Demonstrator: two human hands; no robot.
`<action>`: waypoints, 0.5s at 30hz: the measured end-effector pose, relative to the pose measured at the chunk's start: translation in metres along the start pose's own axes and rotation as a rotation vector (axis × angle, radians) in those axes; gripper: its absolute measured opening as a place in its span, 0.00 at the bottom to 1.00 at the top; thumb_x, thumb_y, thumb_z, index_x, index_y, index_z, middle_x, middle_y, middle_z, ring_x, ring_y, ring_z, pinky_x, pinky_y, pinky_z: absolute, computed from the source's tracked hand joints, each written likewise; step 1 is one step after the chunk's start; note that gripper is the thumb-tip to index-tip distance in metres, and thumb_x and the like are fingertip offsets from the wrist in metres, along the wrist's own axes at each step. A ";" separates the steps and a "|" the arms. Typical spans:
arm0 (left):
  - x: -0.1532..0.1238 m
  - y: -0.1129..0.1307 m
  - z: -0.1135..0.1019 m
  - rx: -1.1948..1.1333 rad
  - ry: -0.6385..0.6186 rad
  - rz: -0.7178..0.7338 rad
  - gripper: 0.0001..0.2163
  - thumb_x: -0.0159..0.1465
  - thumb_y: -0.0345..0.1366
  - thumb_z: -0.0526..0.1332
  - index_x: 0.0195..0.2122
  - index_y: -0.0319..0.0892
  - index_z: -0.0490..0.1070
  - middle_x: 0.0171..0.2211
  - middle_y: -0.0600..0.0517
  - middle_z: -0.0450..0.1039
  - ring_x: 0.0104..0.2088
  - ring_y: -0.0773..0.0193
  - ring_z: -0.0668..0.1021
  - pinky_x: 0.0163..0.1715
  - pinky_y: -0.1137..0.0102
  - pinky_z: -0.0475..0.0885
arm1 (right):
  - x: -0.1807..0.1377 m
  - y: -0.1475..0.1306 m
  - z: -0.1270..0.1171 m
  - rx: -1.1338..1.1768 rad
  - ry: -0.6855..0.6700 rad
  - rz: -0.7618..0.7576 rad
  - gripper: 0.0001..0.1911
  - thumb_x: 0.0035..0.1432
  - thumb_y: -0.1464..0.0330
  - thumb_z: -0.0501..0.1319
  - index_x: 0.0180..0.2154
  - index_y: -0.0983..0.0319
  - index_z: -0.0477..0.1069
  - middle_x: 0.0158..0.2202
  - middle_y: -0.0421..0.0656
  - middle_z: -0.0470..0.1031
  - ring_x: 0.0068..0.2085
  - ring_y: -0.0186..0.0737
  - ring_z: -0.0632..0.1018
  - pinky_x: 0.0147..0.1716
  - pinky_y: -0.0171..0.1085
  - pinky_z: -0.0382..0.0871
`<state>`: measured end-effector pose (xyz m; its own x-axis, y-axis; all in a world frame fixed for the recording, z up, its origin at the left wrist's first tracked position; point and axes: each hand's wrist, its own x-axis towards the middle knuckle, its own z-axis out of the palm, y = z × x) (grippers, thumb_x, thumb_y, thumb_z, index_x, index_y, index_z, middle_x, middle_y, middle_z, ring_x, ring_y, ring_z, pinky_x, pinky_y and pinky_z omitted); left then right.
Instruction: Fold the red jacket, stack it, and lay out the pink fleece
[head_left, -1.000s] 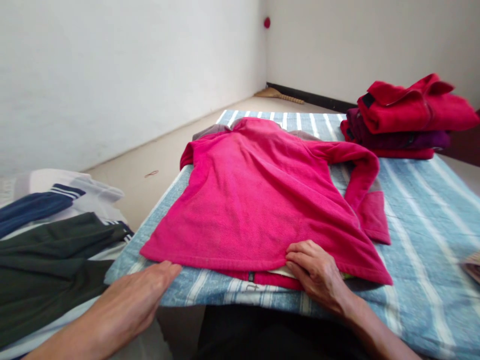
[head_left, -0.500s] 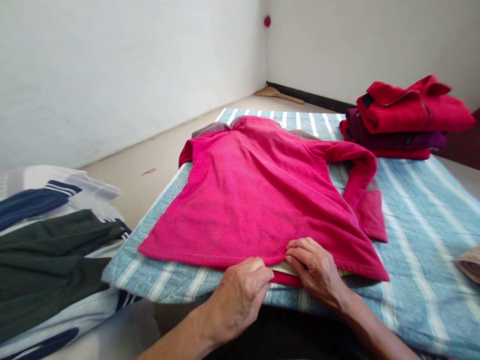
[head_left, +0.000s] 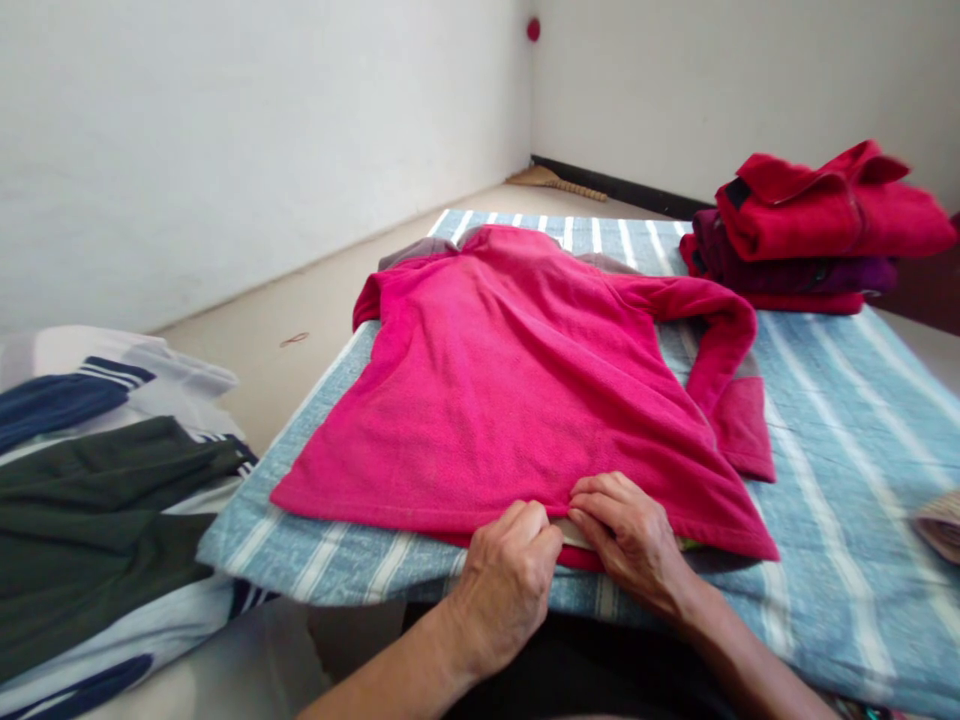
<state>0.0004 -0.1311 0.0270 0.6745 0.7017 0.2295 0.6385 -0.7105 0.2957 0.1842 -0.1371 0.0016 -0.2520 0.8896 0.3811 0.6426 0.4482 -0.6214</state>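
Note:
A bright pink fleece jacket point(head_left: 495, 390) lies spread out on a blue and white striped cloth point(head_left: 817, 480), its collar away from me and its hem along the near edge. My left hand point(head_left: 517, 560) is closed on the hem near its middle. Just beside it, my right hand point(head_left: 622, 525) pinches the same hem. Between the two hands the hem is lifted a little, showing a pale inner layer. The right sleeve point(head_left: 724, 330) bends down along the side, with a grey and pink part below it.
Folded red and purple garments point(head_left: 825, 225) are stacked at the back right. To the left, lower down, lie dark green point(head_left: 97, 510), navy and white clothes. A broom point(head_left: 555, 182) lies on the floor by the far corner. A beige item point(head_left: 941, 525) sits at the right edge.
My left hand has shifted slightly right along the hem, closer to my right hand. My right hand has stayed nearly in place. The jacket lies much as before.

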 end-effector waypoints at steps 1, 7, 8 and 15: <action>0.000 0.000 0.000 0.013 0.002 0.017 0.11 0.64 0.25 0.52 0.26 0.42 0.63 0.25 0.53 0.65 0.26 0.64 0.68 0.23 0.68 0.61 | 0.000 0.000 0.000 -0.001 0.001 -0.001 0.11 0.65 0.70 0.55 0.34 0.60 0.75 0.35 0.46 0.77 0.36 0.39 0.75 0.36 0.39 0.71; 0.002 0.003 0.001 0.060 0.022 0.073 0.11 0.63 0.23 0.51 0.26 0.42 0.63 0.25 0.51 0.65 0.26 0.62 0.68 0.24 0.67 0.62 | 0.000 -0.001 0.000 0.002 -0.011 0.012 0.10 0.65 0.70 0.54 0.35 0.61 0.74 0.36 0.46 0.77 0.36 0.39 0.74 0.36 0.39 0.71; 0.002 0.003 0.001 0.059 0.025 0.067 0.10 0.63 0.23 0.51 0.26 0.42 0.63 0.25 0.51 0.65 0.26 0.62 0.68 0.24 0.67 0.63 | 0.000 -0.001 0.000 0.002 -0.014 0.010 0.11 0.65 0.70 0.54 0.35 0.61 0.75 0.36 0.45 0.77 0.36 0.39 0.74 0.36 0.39 0.70; -0.003 -0.001 -0.002 -0.013 0.081 0.011 0.10 0.62 0.23 0.51 0.26 0.42 0.62 0.24 0.53 0.63 0.24 0.65 0.67 0.24 0.68 0.61 | -0.001 0.000 0.000 0.007 -0.014 0.011 0.10 0.65 0.70 0.55 0.35 0.61 0.74 0.36 0.46 0.77 0.36 0.39 0.74 0.37 0.39 0.70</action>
<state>-0.0035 -0.1322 0.0277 0.6485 0.6964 0.3073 0.6260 -0.7176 0.3052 0.1847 -0.1377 0.0011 -0.2550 0.8958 0.3641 0.6406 0.4385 -0.6303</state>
